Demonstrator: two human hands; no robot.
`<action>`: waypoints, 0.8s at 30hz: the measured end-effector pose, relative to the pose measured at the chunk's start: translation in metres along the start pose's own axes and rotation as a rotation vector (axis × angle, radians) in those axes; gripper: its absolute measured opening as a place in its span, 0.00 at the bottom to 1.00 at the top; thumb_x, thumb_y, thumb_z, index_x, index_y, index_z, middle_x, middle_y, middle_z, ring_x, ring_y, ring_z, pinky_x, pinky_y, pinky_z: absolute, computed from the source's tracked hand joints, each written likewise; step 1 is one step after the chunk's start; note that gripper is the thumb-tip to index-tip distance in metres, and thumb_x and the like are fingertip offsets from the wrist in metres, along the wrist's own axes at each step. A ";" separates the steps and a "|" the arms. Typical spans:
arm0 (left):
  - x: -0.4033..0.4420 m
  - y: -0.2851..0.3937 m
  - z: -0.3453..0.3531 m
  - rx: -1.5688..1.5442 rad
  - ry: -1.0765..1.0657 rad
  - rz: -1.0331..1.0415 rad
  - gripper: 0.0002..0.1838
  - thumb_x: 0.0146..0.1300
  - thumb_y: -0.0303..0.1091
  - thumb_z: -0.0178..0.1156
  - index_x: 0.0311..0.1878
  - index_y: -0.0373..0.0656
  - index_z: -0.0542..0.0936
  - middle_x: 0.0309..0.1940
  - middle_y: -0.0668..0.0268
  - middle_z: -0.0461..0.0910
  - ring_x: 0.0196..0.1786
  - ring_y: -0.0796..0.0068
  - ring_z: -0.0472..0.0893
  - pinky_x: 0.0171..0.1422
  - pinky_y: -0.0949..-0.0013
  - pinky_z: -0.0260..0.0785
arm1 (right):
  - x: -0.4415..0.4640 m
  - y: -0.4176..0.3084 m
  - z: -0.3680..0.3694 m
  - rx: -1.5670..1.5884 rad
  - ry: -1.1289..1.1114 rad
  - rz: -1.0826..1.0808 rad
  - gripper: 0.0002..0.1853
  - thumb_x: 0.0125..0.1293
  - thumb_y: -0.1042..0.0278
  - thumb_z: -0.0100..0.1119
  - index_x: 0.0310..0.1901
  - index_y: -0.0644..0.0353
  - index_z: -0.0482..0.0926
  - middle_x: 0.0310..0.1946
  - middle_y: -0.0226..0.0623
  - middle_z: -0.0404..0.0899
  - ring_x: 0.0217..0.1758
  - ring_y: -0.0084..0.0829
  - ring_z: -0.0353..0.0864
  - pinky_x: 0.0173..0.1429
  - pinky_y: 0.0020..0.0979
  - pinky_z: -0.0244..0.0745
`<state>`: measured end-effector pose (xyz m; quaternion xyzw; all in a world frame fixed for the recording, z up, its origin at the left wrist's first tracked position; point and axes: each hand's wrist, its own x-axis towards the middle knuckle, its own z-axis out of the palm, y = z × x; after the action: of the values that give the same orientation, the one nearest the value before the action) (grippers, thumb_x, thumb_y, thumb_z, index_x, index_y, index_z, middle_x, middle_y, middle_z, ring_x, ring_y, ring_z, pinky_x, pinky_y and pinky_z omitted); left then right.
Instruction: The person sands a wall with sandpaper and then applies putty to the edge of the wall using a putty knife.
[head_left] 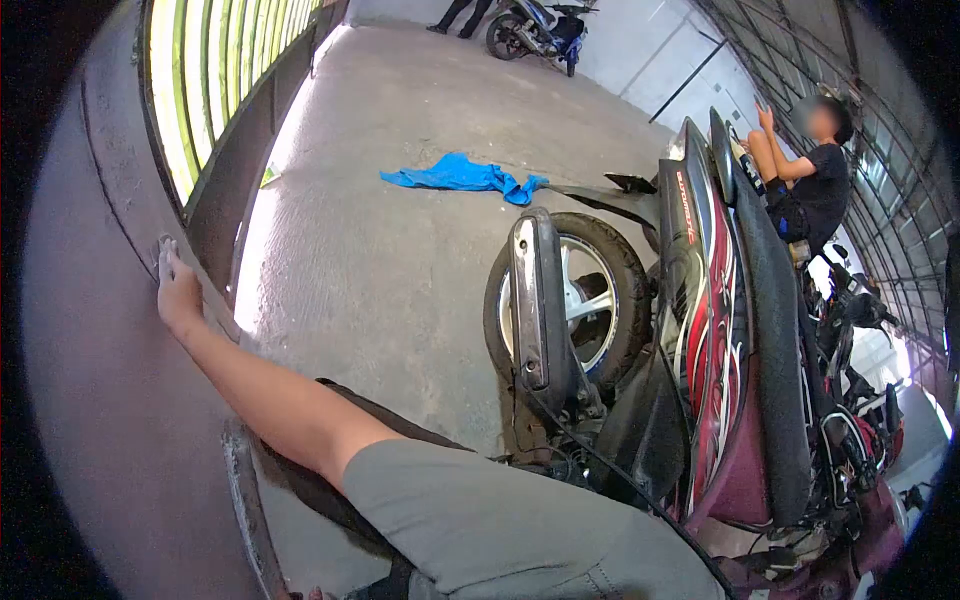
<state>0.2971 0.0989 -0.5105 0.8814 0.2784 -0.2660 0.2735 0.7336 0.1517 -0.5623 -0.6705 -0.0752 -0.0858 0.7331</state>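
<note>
My left hand (180, 295) reaches out at the left, its arm bare below a grey sleeve (500, 520). Its fingers are drawn together against the edge of a large grey panel (110, 330). Something greyish shows at the fingertips, too small to name. A dark, narrow bar (250, 500) stands below the forearm. My right hand is not in view; a small reddish bit at the bottom edge is too cut off to identify.
A red and black motorcycle (700, 330) stands at the right, its rear wheel (610, 290) and muffler (537, 300) facing me. A blue cloth (460, 175) lies on the concrete floor (390, 270). Another person (815, 190) sits behind the motorcycle. A blue motorcycle (545, 35) is parked far back.
</note>
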 end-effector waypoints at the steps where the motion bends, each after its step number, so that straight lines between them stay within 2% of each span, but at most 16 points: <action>1: -0.004 0.010 -0.009 0.070 -0.059 -0.056 0.32 0.71 0.54 0.57 0.65 0.37 0.73 0.58 0.48 0.81 0.61 0.44 0.79 0.61 0.52 0.72 | 0.001 -0.001 0.000 -0.020 -0.032 0.057 0.25 0.79 0.51 0.43 0.66 0.60 0.74 0.52 0.63 0.79 0.58 0.59 0.79 0.59 0.43 0.72; 2: -0.005 0.009 -0.010 0.070 -0.058 -0.059 0.32 0.71 0.54 0.57 0.65 0.37 0.73 0.58 0.48 0.81 0.61 0.44 0.79 0.61 0.52 0.72 | -0.003 0.002 0.004 -0.018 -0.034 0.059 0.25 0.79 0.51 0.43 0.66 0.60 0.74 0.52 0.63 0.79 0.58 0.59 0.79 0.59 0.43 0.72; 4: -0.005 0.009 -0.010 0.009 -0.082 -0.075 0.31 0.71 0.53 0.58 0.65 0.36 0.74 0.58 0.47 0.81 0.60 0.43 0.79 0.62 0.51 0.72 | -0.013 0.009 0.011 -0.050 0.029 -0.073 0.24 0.79 0.50 0.43 0.61 0.61 0.77 0.50 0.63 0.79 0.56 0.61 0.79 0.57 0.45 0.73; 5: -0.002 0.004 -0.002 0.000 -0.083 -0.075 0.31 0.71 0.53 0.58 0.65 0.36 0.74 0.58 0.47 0.81 0.60 0.43 0.79 0.62 0.51 0.72 | -0.008 0.010 0.009 -0.056 0.021 -0.075 0.24 0.79 0.50 0.43 0.61 0.61 0.77 0.50 0.63 0.79 0.56 0.61 0.79 0.57 0.45 0.73; 7: 0.003 -0.013 0.011 -0.042 0.038 -0.029 0.31 0.70 0.53 0.59 0.64 0.36 0.75 0.56 0.46 0.81 0.59 0.43 0.80 0.61 0.51 0.72 | 0.006 0.008 0.003 -0.041 0.008 0.077 0.24 0.79 0.50 0.43 0.56 0.64 0.80 0.48 0.64 0.80 0.54 0.62 0.79 0.55 0.47 0.73; 13: -0.001 -0.003 -0.001 -0.070 -0.009 -0.031 0.33 0.70 0.54 0.59 0.63 0.30 0.75 0.56 0.42 0.80 0.60 0.44 0.79 0.62 0.52 0.71 | -0.008 0.015 0.010 -0.113 0.038 0.019 0.24 0.79 0.51 0.43 0.53 0.66 0.80 0.47 0.63 0.79 0.52 0.62 0.80 0.53 0.49 0.73; 17: 0.001 -0.007 -0.002 -0.022 0.004 0.014 0.33 0.70 0.53 0.59 0.62 0.29 0.75 0.55 0.41 0.81 0.60 0.43 0.79 0.62 0.52 0.71 | -0.004 0.009 0.004 -0.047 0.084 0.042 0.23 0.79 0.52 0.44 0.55 0.64 0.80 0.52 0.61 0.79 0.57 0.58 0.80 0.57 0.46 0.73; 19: -0.001 -0.004 -0.003 -0.125 0.021 0.022 0.33 0.70 0.53 0.60 0.62 0.29 0.75 0.55 0.41 0.81 0.60 0.42 0.79 0.62 0.52 0.71 | -0.013 0.002 -0.005 -0.119 -0.116 0.166 0.25 0.78 0.50 0.44 0.65 0.60 0.75 0.61 0.56 0.75 0.66 0.53 0.75 0.67 0.43 0.69; 20: 0.001 -0.010 0.001 -0.135 0.026 0.008 0.33 0.70 0.53 0.60 0.62 0.29 0.75 0.55 0.41 0.81 0.60 0.42 0.79 0.62 0.52 0.71 | -0.008 -0.003 -0.010 -0.115 -0.135 0.168 0.25 0.78 0.50 0.44 0.65 0.60 0.75 0.61 0.56 0.75 0.66 0.53 0.75 0.67 0.43 0.69; 22: 0.008 -0.026 0.011 -0.110 0.054 0.083 0.33 0.70 0.52 0.60 0.62 0.28 0.75 0.55 0.40 0.80 0.60 0.41 0.79 0.62 0.51 0.70 | 0.008 -0.008 -0.018 -0.070 -0.175 0.315 0.26 0.78 0.48 0.45 0.64 0.60 0.76 0.59 0.56 0.77 0.64 0.54 0.77 0.65 0.43 0.70; 23: 0.007 -0.028 0.014 -0.104 0.058 0.066 0.33 0.70 0.52 0.60 0.62 0.28 0.75 0.55 0.40 0.80 0.60 0.41 0.79 0.62 0.51 0.70 | 0.003 -0.003 -0.016 -0.058 -0.183 0.325 0.26 0.78 0.48 0.45 0.64 0.60 0.76 0.59 0.56 0.77 0.64 0.54 0.77 0.65 0.43 0.70; 24: 0.007 -0.029 0.016 -0.121 0.074 0.066 0.33 0.70 0.52 0.60 0.62 0.28 0.75 0.55 0.40 0.80 0.59 0.40 0.79 0.62 0.51 0.70 | -0.004 0.003 -0.011 -0.047 -0.114 0.240 0.26 0.78 0.48 0.45 0.62 0.60 0.77 0.57 0.57 0.78 0.62 0.54 0.78 0.64 0.43 0.71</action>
<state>0.2786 0.1121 -0.5360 0.8812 0.2748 -0.2070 0.3242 0.7301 0.1410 -0.5669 -0.6955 -0.0339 0.0393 0.7166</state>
